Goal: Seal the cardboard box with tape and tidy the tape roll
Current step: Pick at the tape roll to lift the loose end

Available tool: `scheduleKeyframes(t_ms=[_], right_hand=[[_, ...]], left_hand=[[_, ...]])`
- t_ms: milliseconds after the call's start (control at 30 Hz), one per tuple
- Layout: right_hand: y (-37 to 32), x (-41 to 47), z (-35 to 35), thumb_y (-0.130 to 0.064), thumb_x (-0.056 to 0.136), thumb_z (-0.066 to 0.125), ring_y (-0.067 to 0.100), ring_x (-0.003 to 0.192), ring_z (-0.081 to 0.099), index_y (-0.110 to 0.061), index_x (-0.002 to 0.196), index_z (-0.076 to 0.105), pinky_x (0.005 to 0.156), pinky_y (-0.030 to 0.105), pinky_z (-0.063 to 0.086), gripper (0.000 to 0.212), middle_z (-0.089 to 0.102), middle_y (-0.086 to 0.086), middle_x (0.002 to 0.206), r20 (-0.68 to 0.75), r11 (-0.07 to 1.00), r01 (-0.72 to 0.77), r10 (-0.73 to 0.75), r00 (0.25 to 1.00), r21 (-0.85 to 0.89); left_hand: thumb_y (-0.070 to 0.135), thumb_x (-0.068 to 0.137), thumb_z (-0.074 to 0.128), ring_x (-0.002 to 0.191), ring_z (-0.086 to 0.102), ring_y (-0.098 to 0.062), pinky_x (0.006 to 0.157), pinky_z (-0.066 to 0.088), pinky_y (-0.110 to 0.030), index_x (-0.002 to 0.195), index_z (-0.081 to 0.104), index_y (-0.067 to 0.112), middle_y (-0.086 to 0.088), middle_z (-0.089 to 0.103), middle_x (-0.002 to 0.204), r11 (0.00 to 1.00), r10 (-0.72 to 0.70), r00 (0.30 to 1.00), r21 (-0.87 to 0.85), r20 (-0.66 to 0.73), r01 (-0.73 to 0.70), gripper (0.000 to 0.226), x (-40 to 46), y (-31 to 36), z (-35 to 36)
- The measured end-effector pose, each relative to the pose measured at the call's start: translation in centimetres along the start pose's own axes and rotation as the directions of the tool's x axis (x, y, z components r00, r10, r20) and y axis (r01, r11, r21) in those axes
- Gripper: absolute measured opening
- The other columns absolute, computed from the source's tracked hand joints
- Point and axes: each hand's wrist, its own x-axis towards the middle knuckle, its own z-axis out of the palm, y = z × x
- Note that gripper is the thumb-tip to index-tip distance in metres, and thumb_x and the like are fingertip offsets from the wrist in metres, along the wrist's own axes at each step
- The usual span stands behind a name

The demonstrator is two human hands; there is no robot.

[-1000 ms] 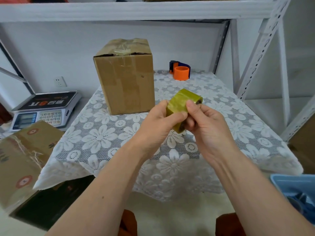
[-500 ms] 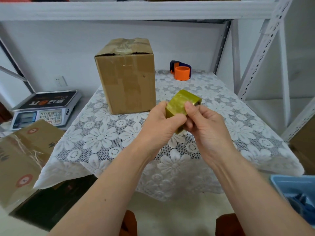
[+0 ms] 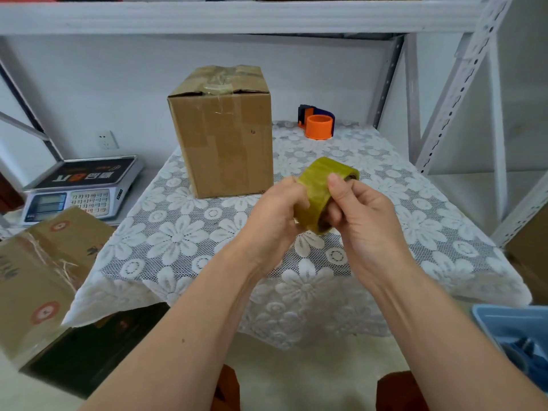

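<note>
Yellowish tape roll (image 3: 318,194) sits clamped btwn your left hand (image 3: 277,215) & right hand (image 3: 360,215), both gripping it, core axis slanting up-right. Cardboard box (image 3: 222,134) stands beyond your left hand, nearer that side; you'd reach fwd-left.

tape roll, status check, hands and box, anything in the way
Left hand and right hand both gripping tape roll above table. Cardboard box upright, top taped. Nothing between roll and box.

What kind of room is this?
Probably a small packing or shipping room: a taped cardboard box, a weighing scale and metal storage shelving surround the hands holding a tape roll.
</note>
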Motion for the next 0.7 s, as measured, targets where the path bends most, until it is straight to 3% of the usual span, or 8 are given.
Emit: scheduleKeyframes(t_ms=[167, 400, 633, 700], right_hand=[[-0.19, 0.12, -0.27, -0.033, 0.085, 0.062, 0.017, 0.057, 0.039, -0.005, 0.070, 0.052, 0.065, 0.034, 0.037, 0.033, 0.042, -0.002, 0.049, -0.001, 0.999, -0.033, 0.033, 0.999, 0.018], [-0.27, 0.12, -0.43, -0.040, 0.075, 0.064, 0.017, 0.057, 0.042, -0.009, 0.060, 0.047, 0.063, 0.031, 0.040, 0.039, 0.044, -0.003, 0.048, 0.020, 0.999, -0.029, 0.029, 0.999, 0.037], [-0.09, 0.20, -0.09, -0.037, 0.077, 0.064, 0.016, 0.054, 0.041, -0.006, 0.062, 0.048, 0.057, 0.027, 0.040, 0.038, 0.043, -0.003, 0.047, 0.028, 0.999, 0.006, -0.007, 1.000, 0.032], [0.04, 0.26, 0.06, -0.034, 0.081, 0.063, 0.017, 0.056, 0.039, -0.006, 0.061, 0.048, 0.060, 0.030, 0.038, 0.037, 0.042, -0.004, 0.047, 0.021, 1.000, 0.014, -0.014, 1.000, 0.021]], left_hand=[[0.018, 0.079, 0.065, 0.079, 0.060, -0.023, 0.075, 0.051, -0.036, 0.098, 0.053, 0.005, -0.008, 0.063, 0.077, 0.998, 0.010, 0.999, 0.069, 0.035, -0.013, 0.026, 0.06, -0.45, -0.08], [0.015, 0.078, 0.062, 0.084, 0.057, -0.025, 0.081, 0.046, -0.039, 0.108, 0.049, 0.003, -0.015, 0.060, 0.088, 0.995, -0.014, 0.998, 0.102, 0.064, 0.007, 0.035, -0.22, -0.02, -0.30], [0.008, 0.073, 0.057, 0.074, 0.053, -0.022, 0.070, 0.047, -0.034, 0.091, 0.055, 0.009, -0.010, 0.059, 0.072, 0.993, 0.036, 0.999, 0.116, -0.012, -0.034, 0.018, -0.27, -0.02, 0.35], [0.005, 0.074, 0.056, 0.070, 0.052, -0.022, 0.066, 0.046, -0.031, 0.075, 0.059, 0.016, -0.007, 0.059, 0.066, 0.990, 0.064, 0.998, 0.127, -0.029, -0.060, 0.011, -0.27, -0.09, 0.57]])
